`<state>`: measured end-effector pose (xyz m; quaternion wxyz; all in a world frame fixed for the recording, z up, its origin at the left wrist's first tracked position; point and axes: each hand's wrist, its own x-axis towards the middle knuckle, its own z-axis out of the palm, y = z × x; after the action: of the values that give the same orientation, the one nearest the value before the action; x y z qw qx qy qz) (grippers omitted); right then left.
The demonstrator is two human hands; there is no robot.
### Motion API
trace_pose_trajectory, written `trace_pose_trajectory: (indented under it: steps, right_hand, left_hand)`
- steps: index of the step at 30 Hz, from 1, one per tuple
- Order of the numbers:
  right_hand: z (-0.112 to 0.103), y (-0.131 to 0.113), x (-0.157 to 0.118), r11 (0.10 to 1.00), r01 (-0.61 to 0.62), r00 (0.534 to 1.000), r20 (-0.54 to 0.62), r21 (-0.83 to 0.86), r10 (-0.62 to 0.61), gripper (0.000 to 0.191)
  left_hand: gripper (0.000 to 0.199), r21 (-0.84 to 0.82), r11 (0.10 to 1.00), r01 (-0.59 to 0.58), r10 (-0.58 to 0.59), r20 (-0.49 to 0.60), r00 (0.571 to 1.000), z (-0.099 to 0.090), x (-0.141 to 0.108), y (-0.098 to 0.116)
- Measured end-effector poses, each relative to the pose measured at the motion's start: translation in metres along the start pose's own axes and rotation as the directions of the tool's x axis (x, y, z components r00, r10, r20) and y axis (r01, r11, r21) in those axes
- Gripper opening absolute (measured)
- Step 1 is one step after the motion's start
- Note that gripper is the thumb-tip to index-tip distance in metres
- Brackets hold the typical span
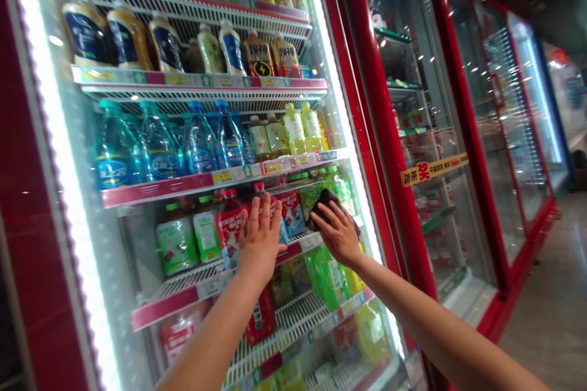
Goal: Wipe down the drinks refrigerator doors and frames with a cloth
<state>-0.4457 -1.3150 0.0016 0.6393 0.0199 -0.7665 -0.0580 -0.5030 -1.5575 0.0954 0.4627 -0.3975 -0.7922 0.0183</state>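
- One left hand, yours: released and open, fingers spread, palm flat against the glass door; it grasps nothing.
- One right hand, yours: fingers bent over a dark cloth, grasping it lightly and pressing it to the same glass, up and to the right of your left hand.
- One dark cloth, bunched: it sits at your right fingertips, on the glass in front of the shelved drinks. Its fabric is too dark to make out in detail.
- One red-framed display cooler, with a bright LED strip running down the door's left side.
- Five white wire shelves, stacked behind the glass, each edged by a pink-red price rail.
- One row of blue-labelled water bottles, standing upright on the shelf above your hands.
- One cluster of cream bottles with dark blue labels, on a shelf higher up.
- One red-labelled bottle, behind the glass, just left of your left fingers.
- Several green-labelled bottles, farther left on that same shelf.
- One green package, on the shelf below your right hand.
- One yellow sign with Chinese characters, stuck across the next door.
- Further cooler doors line up to your right, beside a pale floor.
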Motion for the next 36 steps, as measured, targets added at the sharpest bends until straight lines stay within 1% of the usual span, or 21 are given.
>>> trace_pose_trajectory:
  steps: [2, 3, 4, 6, 7, 9, 11, 13, 15, 17, 18, 19, 21, 23, 25, 27, 29, 31, 32, 34, 36]
  right_hand:
    - [-0.006, 0.000, -0.025, 0.990, 0.143, 0.987, 0.064, 0.013, -0.144, 0.056]
    - [-0.008, 0.006, -0.033, 0.986, 0.165, 0.984, 0.067, 0.023, -0.166, 0.056]
    - [-0.010, 0.014, -0.035, 0.990, 0.139, 0.989, 0.047, 0.031, -0.141, 0.056]
    - [-0.009, 0.026, -0.020, 0.999, -0.021, 0.999, -0.046, 0.041, 0.023, 0.056]
    - [-0.006, 0.027, -0.006, 0.991, -0.122, 0.987, -0.102, 0.049, 0.127, 0.057]
    - [0.001, 0.017, 0.025, 0.959, -0.275, 0.941, -0.188, 0.066, 0.283, 0.059]
    - [0.008, -0.006, 0.043, 0.947, -0.314, 0.927, -0.196, 0.068, 0.321, 0.061]
    - [0.009, -0.029, 0.038, 0.969, -0.244, 0.960, -0.130, 0.047, 0.248, 0.064]
    - [0.004, -0.039, 0.014, 0.996, -0.079, 0.997, -0.007, 0.033, 0.079, 0.065]
    - [-0.004, -0.034, -0.011, 0.996, 0.079, 0.991, 0.106, 0.047, -0.084, 0.064]
    - [-0.008, -0.028, -0.017, 0.993, 0.107, 0.984, 0.134, 0.055, -0.114, 0.063]
    - [-0.010, -0.021, -0.018, 0.995, 0.086, 0.987, 0.134, 0.058, -0.093, 0.061]
    - [-0.009, -0.012, -0.003, 0.996, -0.075, 0.996, 0.052, 0.056, 0.072, 0.057]
    - [-0.002, -0.017, 0.024, 0.962, -0.262, 0.961, -0.072, 0.075, 0.268, 0.056]
    - [0.006, -0.035, 0.043, 0.930, -0.354, 0.920, -0.142, 0.096, 0.365, 0.057]
    - [0.009, -0.053, 0.039, 0.949, -0.302, 0.944, -0.108, 0.094, 0.311, 0.059]
    - [0.005, -0.062, 0.013, 0.988, -0.123, 0.992, -0.002, 0.096, 0.124, 0.062]
    - [-0.003, -0.055, -0.017, 0.990, 0.066, 0.993, 0.094, 0.122, -0.078, 0.064]
    - [-0.006, -0.048, -0.027, 0.984, 0.115, 0.985, 0.117, 0.134, -0.131, 0.064]
    - [-0.011, -0.035, -0.030, 0.986, 0.087, 0.991, 0.089, 0.141, -0.100, 0.060]
    - [-0.008, -0.033, -0.010, 0.988, -0.068, 0.997, -0.021, 0.140, 0.072, 0.057]
  left_hand:
    - [0.116, 0.004, 1.000, 0.004, -0.004, 0.016, 1.000, -0.001, 0.000, 0.000]
    - [0.117, 0.004, 1.000, 0.002, -0.002, 0.022, 1.000, -0.001, 0.000, 0.001]
    - [0.118, 0.003, 1.000, -0.001, 0.001, 0.025, 1.000, 0.000, 0.000, 0.001]
    - [0.119, 0.000, 1.000, -0.006, 0.006, 0.026, 1.000, 0.001, 0.000, 0.001]
    - [0.119, -0.001, 1.000, -0.007, 0.007, 0.025, 1.000, 0.002, 0.000, 0.001]
    - [0.119, -0.003, 1.000, 0.000, 0.000, 0.017, 1.000, 0.004, -0.001, 0.002]
    - [0.121, -0.009, 1.000, 0.010, -0.010, 0.000, 1.000, 0.005, -0.002, 0.003]
    - [0.124, -0.024, 1.000, 0.012, -0.013, -0.017, 1.000, 0.005, -0.003, 0.004]
    - [0.125, -0.041, 0.999, 0.009, -0.010, -0.020, 1.000, 0.002, -0.003, 0.005]
    - [0.121, -0.051, 0.999, 0.004, -0.005, -0.004, 1.000, -0.003, -0.003, 0.006]
    - [0.119, -0.052, 0.999, 0.003, -0.002, 0.010, 1.000, -0.006, -0.004, 0.007]
    - [0.117, -0.051, 0.999, 0.003, -0.002, 0.024, 1.000, -0.009, -0.004, 0.007]
    - [0.113, -0.039, 0.999, 0.006, -0.005, 0.036, 0.999, -0.014, -0.010, 0.006]
    - [0.111, -0.022, 1.000, 0.009, -0.009, 0.020, 1.000, -0.018, -0.021, 0.001]
    - [0.112, 0.001, 1.000, 0.010, -0.010, -0.009, 1.000, -0.020, -0.040, -0.008]
    - [0.114, 0.035, 0.999, 0.007, -0.007, -0.021, 1.000, -0.023, -0.061, -0.023]
    - [0.119, 0.079, 0.997, 0.012, -0.011, -0.009, 1.000, -0.027, -0.082, -0.039]
    - [0.123, 0.122, 0.992, 0.026, -0.031, 0.035, 0.999, -0.030, -0.096, -0.054]
    - [0.125, 0.140, 0.989, 0.038, -0.047, 0.064, 0.997, -0.031, -0.100, -0.059]
    - [0.128, 0.167, 0.984, 0.061, -0.081, 0.117, 0.990, -0.032, -0.104, -0.066]
    - [0.131, 0.182, 0.980, 0.077, -0.105, 0.146, 0.984, -0.030, -0.104, -0.067]
